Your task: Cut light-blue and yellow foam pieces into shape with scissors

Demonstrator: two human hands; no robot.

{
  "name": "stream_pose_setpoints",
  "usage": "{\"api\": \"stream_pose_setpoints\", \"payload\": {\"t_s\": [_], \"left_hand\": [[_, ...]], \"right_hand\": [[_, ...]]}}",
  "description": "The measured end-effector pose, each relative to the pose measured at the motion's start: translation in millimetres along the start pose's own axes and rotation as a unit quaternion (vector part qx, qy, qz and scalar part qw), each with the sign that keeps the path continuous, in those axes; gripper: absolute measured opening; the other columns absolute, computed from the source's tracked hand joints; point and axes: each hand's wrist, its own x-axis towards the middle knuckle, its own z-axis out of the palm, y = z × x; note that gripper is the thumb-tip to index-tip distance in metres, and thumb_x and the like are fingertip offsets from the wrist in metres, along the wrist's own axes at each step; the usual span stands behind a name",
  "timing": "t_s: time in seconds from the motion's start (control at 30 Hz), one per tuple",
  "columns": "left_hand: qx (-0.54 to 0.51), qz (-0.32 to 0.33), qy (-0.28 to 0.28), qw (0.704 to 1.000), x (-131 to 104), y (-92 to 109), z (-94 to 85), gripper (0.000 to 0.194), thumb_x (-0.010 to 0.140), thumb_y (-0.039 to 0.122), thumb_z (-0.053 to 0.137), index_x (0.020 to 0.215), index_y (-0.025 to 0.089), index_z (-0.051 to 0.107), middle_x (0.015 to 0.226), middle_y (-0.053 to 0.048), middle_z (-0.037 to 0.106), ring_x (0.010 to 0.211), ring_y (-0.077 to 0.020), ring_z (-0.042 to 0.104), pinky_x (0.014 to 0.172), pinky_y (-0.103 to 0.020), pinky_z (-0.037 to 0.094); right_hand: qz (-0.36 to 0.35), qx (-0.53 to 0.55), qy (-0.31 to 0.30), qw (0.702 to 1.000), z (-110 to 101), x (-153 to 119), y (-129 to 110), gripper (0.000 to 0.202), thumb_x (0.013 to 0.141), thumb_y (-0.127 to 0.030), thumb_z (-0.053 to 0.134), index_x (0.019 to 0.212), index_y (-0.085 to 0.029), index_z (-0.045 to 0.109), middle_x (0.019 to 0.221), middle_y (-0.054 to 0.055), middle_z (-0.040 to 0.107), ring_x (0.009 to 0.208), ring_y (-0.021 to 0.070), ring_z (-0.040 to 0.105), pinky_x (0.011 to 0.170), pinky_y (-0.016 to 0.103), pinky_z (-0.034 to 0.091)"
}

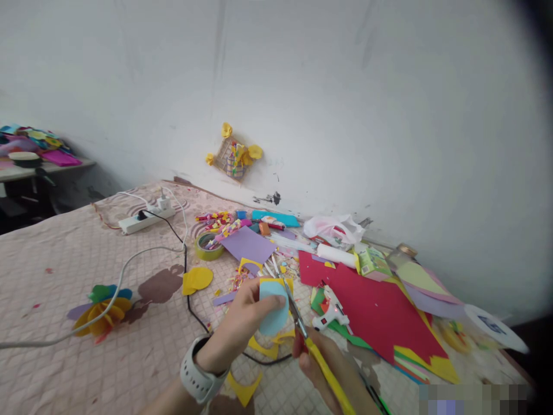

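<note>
Between the fingers and thumb of my left hand (248,308) is a light blue rounded piece (273,323), held over a yellow sheet (283,282) whose edge shows behind it. My right hand (322,366) grips scissors (317,351) with yellow handles. Their blades point up and to the left, across the right side of the yellow sheet and close beside the blue piece. Yellow offcuts (245,389) with curved edges lie below the hands. Yellow rounded pieces (201,279) rest on the cloth to the left.
A white glue gun (332,314) lies on red sheets (371,305) at right. Tape (208,246) and a purple sheet (249,244) are behind my hands. Cables run from a power strip (147,220) across the cloth. A colourful paper flower (103,311) sits at left.
</note>
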Motion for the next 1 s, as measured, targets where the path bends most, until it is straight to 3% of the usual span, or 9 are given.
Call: {"api": "stream_pose_setpoints", "payload": {"t_s": [0.17, 0.6, 1.0], "left_hand": [[0.012, -0.016, -0.002, 1.0, 0, 0, -0.2, 0.012, 0.065, 0.025, 0.064, 0.064, 0.015, 0.057, 0.054, 0.001, 0.057, 0.046, -0.0093, 0.048, 0.044, -0.02, 0.036], [0.014, -0.014, 0.004, 1.0, 1, 2, -0.5, 0.012, 0.063, 0.025, 0.064, 0.062, 0.014, 0.058, 0.053, 0.0, 0.058, 0.044, -0.0092, 0.048, 0.043, -0.019, 0.035], [0.006, -0.015, 0.001, 1.0, 0, 2, 0.4, 0.012, 0.062, 0.024, 0.066, 0.062, 0.014, 0.059, 0.053, 0.0, 0.059, 0.044, -0.0096, 0.049, 0.043, -0.019, 0.036]], "right_hand": [[-0.054, -0.05, -0.004, 0.997, -4, -1, 5, 0.047, 0.078, -0.069, 0.042, 0.069, -0.023, 0.043, 0.059, -0.004, 0.036, 0.051, 0.0134, 0.03, 0.043, 0.025, 0.023], [-0.04, -0.033, -0.007, 0.999, -5, 0, 11, 0.042, 0.077, -0.065, 0.048, 0.071, -0.024, 0.049, 0.06, -0.003, 0.039, 0.052, 0.0148, 0.034, 0.042, 0.024, 0.028], [-0.042, 0.0, -0.029, 0.999, -8, -2, 7, 0.039, 0.08, -0.06, 0.051, 0.071, -0.022, 0.048, 0.061, -0.004, 0.034, 0.053, 0.013, 0.03, 0.043, 0.024, 0.025]]}}
